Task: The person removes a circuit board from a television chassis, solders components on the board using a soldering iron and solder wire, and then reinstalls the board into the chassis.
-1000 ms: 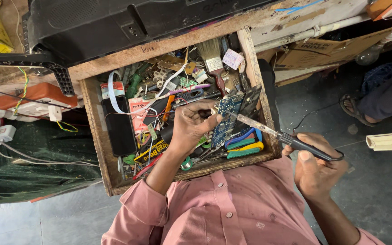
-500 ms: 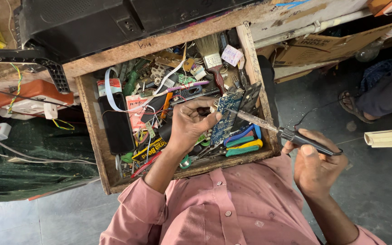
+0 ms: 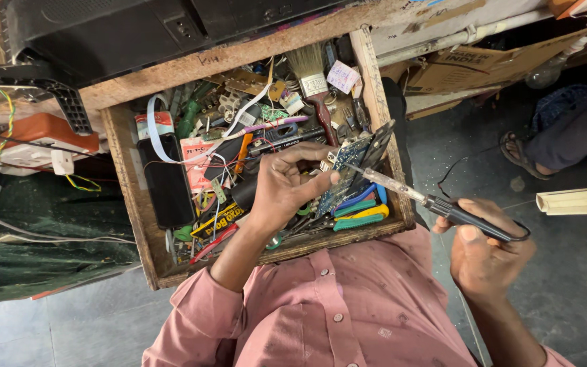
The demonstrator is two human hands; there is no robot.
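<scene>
Since the earlier frames we have drawn our left hand (image 3: 287,190) slightly nearer, and the slim soldering iron with black handle and metal shaft (image 3: 436,204) has swung so that its tip now meets the small blue circuit board (image 3: 344,173). Our left fingers pinch that board, holding it tilted over the right half of the open wooden drawer (image 3: 130,204). Our right hand (image 3: 487,255) is clenched round the iron's handle, outside the drawer's right wall. In the drawer we see a black rectangular slab (image 3: 168,180) at left, a wide bristle paintbrush with red handle (image 3: 314,85) at the far side, green-handled pliers (image 3: 361,219) near right, and tangled wires (image 3: 232,129) between. The drawer is crowded; open grey floor (image 3: 565,299) lies to the right, where another person's sandalled foot (image 3: 521,153) rests.
</scene>
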